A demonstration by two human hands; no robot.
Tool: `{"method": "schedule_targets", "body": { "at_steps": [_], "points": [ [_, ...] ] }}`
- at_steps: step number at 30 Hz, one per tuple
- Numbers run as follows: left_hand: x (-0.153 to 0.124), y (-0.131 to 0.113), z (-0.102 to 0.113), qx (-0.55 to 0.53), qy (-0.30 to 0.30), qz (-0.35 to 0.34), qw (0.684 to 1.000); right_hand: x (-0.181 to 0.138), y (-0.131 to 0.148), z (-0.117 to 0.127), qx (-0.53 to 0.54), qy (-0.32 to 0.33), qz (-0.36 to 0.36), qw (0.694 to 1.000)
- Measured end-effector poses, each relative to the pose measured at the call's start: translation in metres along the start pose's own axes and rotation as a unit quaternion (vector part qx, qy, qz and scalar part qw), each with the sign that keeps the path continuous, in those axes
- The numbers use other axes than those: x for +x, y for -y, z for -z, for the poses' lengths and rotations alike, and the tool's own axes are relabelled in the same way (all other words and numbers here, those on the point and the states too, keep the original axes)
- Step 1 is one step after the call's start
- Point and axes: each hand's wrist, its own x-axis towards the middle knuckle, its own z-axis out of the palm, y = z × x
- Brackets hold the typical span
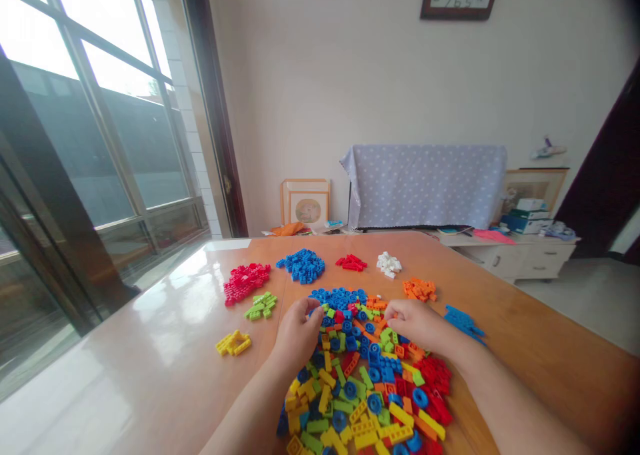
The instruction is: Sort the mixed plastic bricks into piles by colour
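Observation:
A big mixed heap of coloured plastic bricks (367,381) lies on the wooden table (550,355) right in front of me. My left hand (299,331) rests on the heap's left upper edge, fingers curled in a pinch among blue and green pieces. My right hand (413,320) sits on the heap's right upper edge, its fingers bent and pinched around small orange pieces. What either hand actually holds is too small to make out.
Sorted little piles lie beyond the heap: red (245,281), blue (301,265), small red (351,262), white (389,263), orange (420,289), green (261,305), yellow (233,343), flat blue pieces (463,321). A cloth-covered object (425,185) and low cabinet (505,251) stand behind; a window (90,108) is at left.

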Motion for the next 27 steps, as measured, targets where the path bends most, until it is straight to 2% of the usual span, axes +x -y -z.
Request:
{"method": "schedule_targets", "body": {
  "at_steps": [5, 9, 23, 27],
  "points": [
    [-0.002, 0.002, -0.002, 0.074, 0.008, -0.053, 0.996, 0.003, 0.013, -0.002, -0.150, -0.030, -0.032, 0.988],
    [-0.004, 0.002, -0.003, 0.098, 0.007, -0.074, 0.992, 0.006, 0.019, -0.003, -0.201, -0.043, -0.050, 0.977],
    [-0.008, 0.002, -0.006, 0.147, 0.007, -0.115, 0.982, 0.008, 0.020, -0.014, -0.233, -0.056, -0.050, 0.970],
    [-0.011, 0.002, -0.007, 0.160, 0.006, -0.126, 0.979, 0.009, 0.021, -0.020, -0.231, -0.078, -0.039, 0.969]
  ]
}}
